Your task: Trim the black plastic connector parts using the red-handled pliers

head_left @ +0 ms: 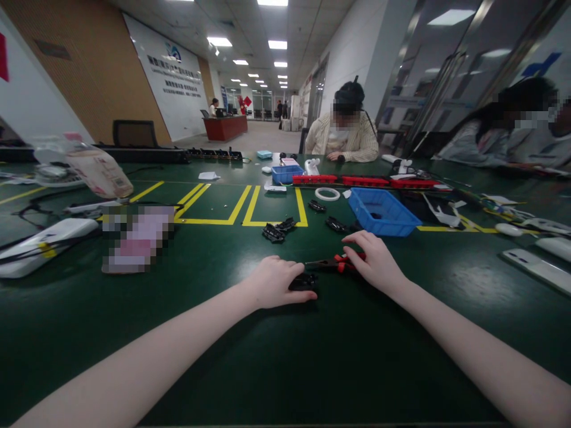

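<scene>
My left hand (275,283) rests on the green table (285,356), fingers curled over a small black plastic part (304,282). My right hand (377,263) lies just to its right, fingers closed on the red handles of a pair of pliers (332,263) whose dark jaws point left toward the black part. More black parts (276,229) lie a little farther away, near the yellow floor-tape lines.
A blue tray (382,211) stands beyond my right hand, with a white tape ring (327,194) and red strips (357,180) behind it. White devices (42,245) and a plastic bag (93,169) lie at the left. A person sits across the table, others at the right.
</scene>
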The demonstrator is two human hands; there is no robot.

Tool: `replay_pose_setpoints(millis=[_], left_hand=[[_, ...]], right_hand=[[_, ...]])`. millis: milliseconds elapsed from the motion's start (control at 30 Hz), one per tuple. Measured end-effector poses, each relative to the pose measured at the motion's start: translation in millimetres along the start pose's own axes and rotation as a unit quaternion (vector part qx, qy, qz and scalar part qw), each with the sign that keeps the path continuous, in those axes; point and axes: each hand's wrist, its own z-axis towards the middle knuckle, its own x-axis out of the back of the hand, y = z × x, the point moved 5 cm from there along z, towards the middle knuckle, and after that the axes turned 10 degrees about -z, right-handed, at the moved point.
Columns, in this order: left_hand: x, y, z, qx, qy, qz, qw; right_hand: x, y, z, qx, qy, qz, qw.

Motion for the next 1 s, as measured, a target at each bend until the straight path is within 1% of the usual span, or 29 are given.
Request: replay_pose_setpoints(millis=[133,233,300,333,400,467,600,700,833,1000], left_hand=[[0.2,-0.4,-0.5,0.009,-0.006,-0.020,1.000],[-0.2,-0.5,0.0,0.007,-0.005,-0.018,1.000],[-0.5,-0.8,0.3,0.003,-0.001,-0.003,1.000],[-0.6,-1.0,0.4,0.002,0.002,0.005,1.000],[-0.8,-1.3,0.5,-0.001,0.005,0.010,1.000],[-0.9,-1.3,0.6,-0.004,0.004,0.004,1.000],[-1.1,-1.1,0.8,-0.005,0.000,-0.013,1.000],[-1.2,-1.2,0.7,-0.002,0.000,-0.012,1.000],[-1.3,-1.3,0.6,-0.004,0.000,-0.008,1.000],[-1.6,-2.5,0.9,0.000,-0.005,-0.020,1.000]], right_hand=[[4.7,10.9,-1.7,0.020,-0.051,0.027,0.998],[12.2,8.1,-3.9,0.035,-0.086,0.035,0.995],[15.9,1.0,-5.8,0.048,-0.130,0.033,0.990],[15.6,-2.7,-7.3,0.054,-0.171,0.029,0.983],[16.1,-6.9,-9.8,0.050,-0.224,0.025,0.973],[15.9,-6.5,-11.0,0.030,-0.254,0.031,0.966],[11.4,2.2,-11.6,-0.018,-0.291,0.051,0.955],[7.7,8.2,-11.8,-0.035,-0.311,0.055,0.948],[5.3,12.2,-13.2,-0.037,-0.329,0.066,0.941],[10.3,9.5,-14.2,-0.022,-0.326,0.072,0.943]])
